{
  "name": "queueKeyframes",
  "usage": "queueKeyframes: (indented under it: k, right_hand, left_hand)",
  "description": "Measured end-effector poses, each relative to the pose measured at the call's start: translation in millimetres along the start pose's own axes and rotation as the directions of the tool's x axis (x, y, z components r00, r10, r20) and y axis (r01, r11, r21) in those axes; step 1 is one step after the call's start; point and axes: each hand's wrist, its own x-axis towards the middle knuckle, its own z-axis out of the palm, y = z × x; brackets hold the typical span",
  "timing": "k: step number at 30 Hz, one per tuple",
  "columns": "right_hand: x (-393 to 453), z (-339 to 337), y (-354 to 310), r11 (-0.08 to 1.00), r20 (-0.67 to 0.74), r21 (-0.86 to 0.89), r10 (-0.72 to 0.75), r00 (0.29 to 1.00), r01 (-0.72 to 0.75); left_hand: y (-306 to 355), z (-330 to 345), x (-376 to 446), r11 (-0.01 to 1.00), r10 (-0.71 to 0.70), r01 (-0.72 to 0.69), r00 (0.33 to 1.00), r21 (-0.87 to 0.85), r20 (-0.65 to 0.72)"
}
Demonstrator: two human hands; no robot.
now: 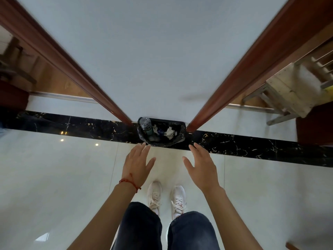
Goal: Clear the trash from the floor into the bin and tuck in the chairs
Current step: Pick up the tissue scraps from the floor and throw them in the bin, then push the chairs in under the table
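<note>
- The bin [161,132] stands on the floor [59,177] at the far edge of the walkway, against the white wall [153,51] between two reddish wooden door frames, on a black marbled strip of tile [252,143].
- It is lined with a black bag, and inside lie a clear plastic bottle [146,126] on the left and crumpled white paper [169,132] on the right (so at least some trash is already in).
- Judged from its look, the bin is small and light; the bag rim is soft and slippery, so a hold on the stiff wall under the rim, one hand each side, would be surer than pinching the liner.
- The bottle is light and would crush a little under a squeeze; the paper is soft and needs only a loose pinch.
- The left hand [137,162] is spread wide and holds nothing, its fingertips near the bin's near-left rim; touching or not, I cannot tell.
- The right hand [201,166] is likewise spread and empty, near the bin's right side but apart from it.
- No loose trash shows on the visible floor.
- A pale wooden chair [288,92] stands far right, past the right door frame, so the tucking-in looks yet to be done.
- White shoes [166,197] and dark trousers show below.
</note>
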Motion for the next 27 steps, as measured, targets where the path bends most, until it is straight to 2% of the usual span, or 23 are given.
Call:
queueKeyframes:
  k: [4, 9, 13, 21, 25, 27]
  right_hand:
    - [-22.0, -31.5, -9.9, 0.99, -0.011, -0.123, -0.073, 0.997, 0.071]
    - [-48.1, -63.8, -20.2, 0.978, -0.028, -0.174, -0.125, 0.992, 0.118]
    - [-67.6, -81.2, -23.0, 0.974, -0.051, -0.198, -0.124, 0.991, 0.112]
    - [-112.9, -96.3, -17.9, 0.978, -0.153, -0.168, 0.1, 0.983, -0.125]
    - [-145.4, -94.3, -16.8, 0.963, -0.267, -0.085, 0.225, 0.937, -0.255]
    - [-166.3, -89.6, -15.0, 0.94, -0.28, -0.049, 0.311, 0.908, -0.337]
  left_hand:
    - [24.6, -34.0, -15.1, 0.999, 0.045, -0.044, 0.998, 0.03, -0.033]
    - [51.3, -68.2, -33.2, 0.995, 0.087, -0.082, 0.993, 0.064, -0.077]
    - [66.2, -80.5, -42.8, 0.99, 0.119, -0.114, 0.991, 0.085, -0.059]
    - [80.4, -95.7, -44.1, 0.924, 0.348, -0.352, 0.936, 0.149, 0.051]
    - [88.6, -95.9, -37.9, 0.847, 0.485, -0.505, 0.862, 0.166, 0.149]
    - [95.0, -93.2, -37.0, 0.793, 0.538, -0.578, 0.813, 0.193, 0.224]
